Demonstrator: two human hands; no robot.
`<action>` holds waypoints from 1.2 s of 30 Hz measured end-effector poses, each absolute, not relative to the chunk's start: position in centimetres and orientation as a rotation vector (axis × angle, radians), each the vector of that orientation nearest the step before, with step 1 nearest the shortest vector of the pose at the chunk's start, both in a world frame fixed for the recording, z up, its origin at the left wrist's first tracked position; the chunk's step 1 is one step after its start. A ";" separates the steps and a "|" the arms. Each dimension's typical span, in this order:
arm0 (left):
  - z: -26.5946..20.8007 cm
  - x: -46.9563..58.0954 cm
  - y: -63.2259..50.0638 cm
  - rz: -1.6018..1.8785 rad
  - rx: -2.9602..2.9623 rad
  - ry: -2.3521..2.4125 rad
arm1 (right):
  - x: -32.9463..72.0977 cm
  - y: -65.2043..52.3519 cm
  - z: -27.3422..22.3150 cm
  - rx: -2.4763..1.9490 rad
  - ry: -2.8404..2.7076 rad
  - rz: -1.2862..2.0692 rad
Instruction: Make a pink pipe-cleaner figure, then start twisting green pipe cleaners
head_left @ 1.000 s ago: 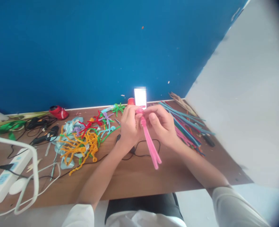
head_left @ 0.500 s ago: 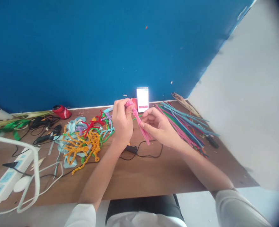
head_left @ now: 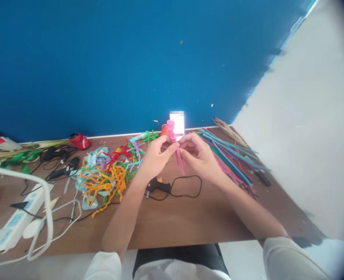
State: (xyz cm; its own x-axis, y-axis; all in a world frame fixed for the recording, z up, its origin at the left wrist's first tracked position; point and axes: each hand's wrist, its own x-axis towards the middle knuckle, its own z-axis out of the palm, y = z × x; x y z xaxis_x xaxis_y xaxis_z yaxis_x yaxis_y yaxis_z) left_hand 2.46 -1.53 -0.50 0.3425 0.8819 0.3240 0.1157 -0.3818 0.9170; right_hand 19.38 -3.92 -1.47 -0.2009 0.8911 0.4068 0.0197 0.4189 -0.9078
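Note:
Pink pipe cleaners (head_left: 171,126) are bunched upright, coiled and lumpy at the top, with straight ends hanging below. My left hand (head_left: 158,157) pinches them under the coiled part between thumb and fingers. From the other side, the curled fingers and thumb of my right hand (head_left: 199,155) close on the strands just below; exactly where the fingertips grip is partly hidden. Behind the pink bundle a lit phone (head_left: 179,121) leans against the wall, next to a red round object (head_left: 164,130). Below my hands a black glue gun (head_left: 160,186) lies with its cord looped to the right.
Loose pipe cleaners (head_left: 233,149) in several colours lie at right. At left are twisted orange pipe cleaners (head_left: 102,182), pale blue ribbon (head_left: 89,202), another glue gun (head_left: 65,169), a red roll (head_left: 80,141), a white power strip (head_left: 23,217) and a white curved frame (head_left: 48,210).
The pink bundle has turned more upright, its coiled top now above my fingers. My left hand has shifted down and right, closer to my right hand. The view has shifted slightly.

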 end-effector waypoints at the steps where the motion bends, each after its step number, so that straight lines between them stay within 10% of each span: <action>1: -0.6 2.4 -1.5 1.113 1.743 0.903 | 19.4 -3.9 -1.5 -0.837 -1.584 0.973; 36: -0.7 2.3 -1.4 1.130 1.708 0.801 | 20.5 -3.9 -0.8 -1.044 -1.764 0.859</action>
